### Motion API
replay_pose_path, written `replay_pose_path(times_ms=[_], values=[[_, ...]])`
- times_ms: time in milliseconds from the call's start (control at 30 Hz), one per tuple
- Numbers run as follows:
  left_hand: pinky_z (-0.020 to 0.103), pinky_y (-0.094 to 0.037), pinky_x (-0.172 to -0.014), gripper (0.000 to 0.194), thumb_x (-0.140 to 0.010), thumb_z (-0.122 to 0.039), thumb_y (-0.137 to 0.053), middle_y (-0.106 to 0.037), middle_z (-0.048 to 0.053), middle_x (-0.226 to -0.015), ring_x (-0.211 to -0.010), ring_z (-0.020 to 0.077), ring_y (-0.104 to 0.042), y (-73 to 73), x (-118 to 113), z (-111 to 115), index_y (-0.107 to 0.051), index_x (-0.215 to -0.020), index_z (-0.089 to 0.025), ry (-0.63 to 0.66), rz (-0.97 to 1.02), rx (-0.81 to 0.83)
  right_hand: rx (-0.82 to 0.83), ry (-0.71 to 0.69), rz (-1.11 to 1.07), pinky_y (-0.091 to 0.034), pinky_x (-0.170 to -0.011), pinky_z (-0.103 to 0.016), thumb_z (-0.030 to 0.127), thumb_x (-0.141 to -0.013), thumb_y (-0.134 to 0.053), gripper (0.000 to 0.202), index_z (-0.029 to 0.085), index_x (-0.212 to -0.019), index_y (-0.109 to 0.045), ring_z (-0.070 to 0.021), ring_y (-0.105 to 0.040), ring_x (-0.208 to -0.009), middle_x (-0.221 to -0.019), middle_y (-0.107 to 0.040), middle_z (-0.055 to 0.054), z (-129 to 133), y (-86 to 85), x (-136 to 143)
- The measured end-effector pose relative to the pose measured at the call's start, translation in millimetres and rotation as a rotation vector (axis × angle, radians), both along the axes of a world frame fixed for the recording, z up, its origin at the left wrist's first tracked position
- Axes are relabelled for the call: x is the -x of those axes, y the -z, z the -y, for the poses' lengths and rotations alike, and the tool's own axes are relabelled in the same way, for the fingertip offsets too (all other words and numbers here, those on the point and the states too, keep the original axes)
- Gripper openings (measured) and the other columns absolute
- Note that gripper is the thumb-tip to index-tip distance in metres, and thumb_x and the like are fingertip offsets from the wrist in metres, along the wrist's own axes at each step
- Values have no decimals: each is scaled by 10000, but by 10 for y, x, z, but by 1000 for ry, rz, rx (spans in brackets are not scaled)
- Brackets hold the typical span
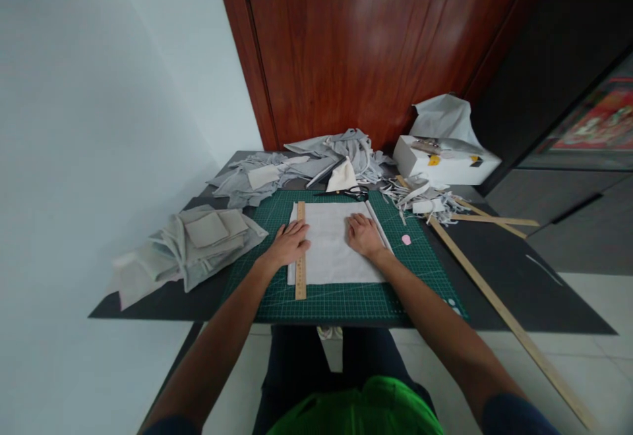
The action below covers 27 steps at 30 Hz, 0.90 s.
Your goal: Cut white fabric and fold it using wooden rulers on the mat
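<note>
A white cloth (326, 250) lies flat on a green cutting mat (321, 303), with a narrow rolled or folded strip along its right edge. Across the cloth's left side, a wooden ruler (301, 283) runs from its far edge to just past the near one. My left hand (291, 244) rests over the ruler, fingers stretched out and holding it down from above. On the right part of the cloth, my right hand (364, 234) lies palm down with its fingers slightly bent, touching the fabric. Black-handled scissors (357, 192) lie beyond the cloth's far edge.
Grey folded cloths (208, 237) are stacked on the left. Fabric scraps (341, 148) heap at the back, near a cream pouch (343, 176). A white box (440, 161), tangled strips (430, 201) and a long wooden stick (494, 300), overhanging the front edge, occupy the right. A pink piece (406, 240) sits on the mat.
</note>
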<state>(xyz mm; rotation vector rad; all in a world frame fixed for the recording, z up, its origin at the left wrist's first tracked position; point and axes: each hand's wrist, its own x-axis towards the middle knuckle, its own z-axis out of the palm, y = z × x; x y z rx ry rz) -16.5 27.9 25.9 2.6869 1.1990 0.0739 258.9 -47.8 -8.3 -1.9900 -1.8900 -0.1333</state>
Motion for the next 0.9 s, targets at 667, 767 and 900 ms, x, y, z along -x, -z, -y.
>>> replay_pose_path(times_ms=[667,767,900], values=[[587,-152,-1347,681,-947,-335,-570,-348,35,-1767,-1668,288,-218,-31,344,-157,-476,-1619,-284,-43,50,65,-66,-4,25,-354,-1189,-452,215,-1027,-449,414,145,-1368,-676,-309,-521,-1422,-1499,-649,-172,-5,135,-45],[581,-141,-1350,708,-925,-309,-585,-350,28,-1766,-1666,287,-227,-63,354,-155,-473,-1624,-300,-52,48,102,-112,-29,29,-381,-1171,-467,202,-1014,-457,408,141,-1348,-684,-314,-546,-1392,-1470,-666,-180,-11,180,-77],[563,-134,-1356,720,-918,-312,-592,-350,32,-1765,-1664,294,-232,-103,379,-146,-475,-1627,-289,-51,59,129,-150,-47,38,-408,-1154,-484,203,-1009,-463,402,147,-1337,-688,-322,-565,-1372,-1444,-681,-184,-14,218,-106]])
